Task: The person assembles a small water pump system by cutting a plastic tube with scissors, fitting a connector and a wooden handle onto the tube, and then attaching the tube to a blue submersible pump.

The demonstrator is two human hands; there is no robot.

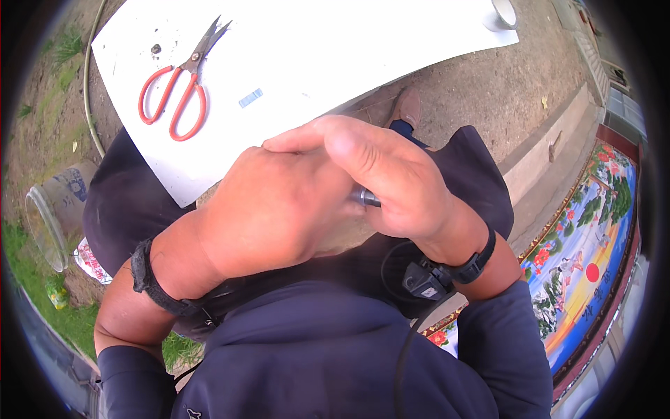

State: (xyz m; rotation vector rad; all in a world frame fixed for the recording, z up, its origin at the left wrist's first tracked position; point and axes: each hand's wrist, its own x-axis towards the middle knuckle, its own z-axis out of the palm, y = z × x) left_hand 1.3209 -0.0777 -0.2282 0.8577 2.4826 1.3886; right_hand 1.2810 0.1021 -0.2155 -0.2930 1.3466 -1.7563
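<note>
My left hand [276, 209] is closed, its knuckles uppermost. Around its far right side curls my right hand [398, 174], closed against it with the thumb on top. Between the two, a small dark cylinder with a silvery band [366, 197] pokes out from the left hand toward the right palm. The rest of it is hidden, as are most fingertips. Beyond my hands lies a white sheet [307, 63]. On it are scissors with red handles [185, 87], blades pointing away, a small blue striped strip [250, 98] and a dark crumb [155, 49].
A white cup [500, 15] stands at the sheet's far right corner. A clear bucket [63, 199] lies tipped on the ground at left, near a hose [89, 91]. A concrete step [544, 143] and a colourful picture panel [579, 258] are at right. A black cable [405, 349] crosses my lap.
</note>
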